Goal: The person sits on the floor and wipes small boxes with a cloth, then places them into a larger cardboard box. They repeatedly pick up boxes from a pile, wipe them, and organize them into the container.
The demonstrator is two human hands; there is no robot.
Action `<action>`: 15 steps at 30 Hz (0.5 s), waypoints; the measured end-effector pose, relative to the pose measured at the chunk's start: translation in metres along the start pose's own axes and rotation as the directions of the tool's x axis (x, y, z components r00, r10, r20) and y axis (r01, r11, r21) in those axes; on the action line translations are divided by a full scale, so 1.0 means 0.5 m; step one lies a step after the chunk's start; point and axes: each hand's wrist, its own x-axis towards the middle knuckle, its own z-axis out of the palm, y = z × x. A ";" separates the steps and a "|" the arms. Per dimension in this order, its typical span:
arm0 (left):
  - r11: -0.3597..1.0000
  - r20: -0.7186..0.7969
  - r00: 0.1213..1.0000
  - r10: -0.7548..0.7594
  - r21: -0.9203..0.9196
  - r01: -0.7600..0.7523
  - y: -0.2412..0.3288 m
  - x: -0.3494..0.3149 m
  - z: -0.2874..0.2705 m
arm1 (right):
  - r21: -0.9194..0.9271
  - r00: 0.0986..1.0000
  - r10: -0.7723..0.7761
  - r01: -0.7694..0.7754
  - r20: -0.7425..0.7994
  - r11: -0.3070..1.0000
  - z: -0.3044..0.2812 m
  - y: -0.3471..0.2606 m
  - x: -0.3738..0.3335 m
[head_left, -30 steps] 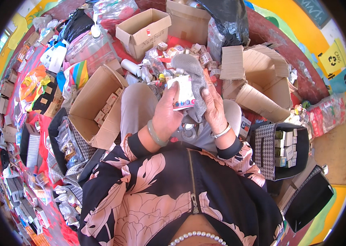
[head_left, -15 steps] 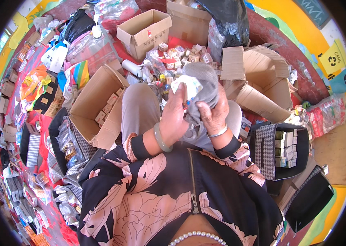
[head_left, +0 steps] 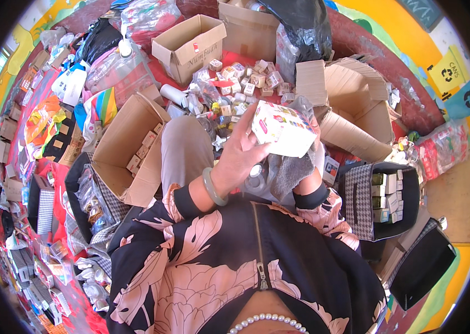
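Note:
My left hand [head_left: 239, 156] grips a small white carton [head_left: 285, 133] with colourful printing, its fingers and thumb along the left side. The carton is tilted, held above my lap between my knees. A grey cloth [head_left: 293, 173] hangs beneath and behind it. My right hand [head_left: 317, 143] is at the carton's right side with the cloth draped over it, its fingers mostly hidden; it holds the cloth against the carton. Past my hands lies a heap of small white boxes [head_left: 246, 78] and little bottles [head_left: 224, 108].
An open cardboard box [head_left: 126, 147] with small cartons stands at my left; another open cardboard box [head_left: 357, 108] is at far right. A houndstooth bin [head_left: 360, 203] holding small boxes stands at my right. A cardboard box [head_left: 188, 50] and black bag [head_left: 304, 28] stand at the back.
The carton has turned and come out from the cloth, so its printed faces show. The cloth now hangs lower, and my right hand has gone behind the carton.

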 end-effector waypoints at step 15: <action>0.960 -0.247 0.969 -0.029 0.262 0.095 0.014 0.015 -0.018 | -0.791 0.759 -0.241 0.606 0.605 -0.078 0.117 -0.027 -0.017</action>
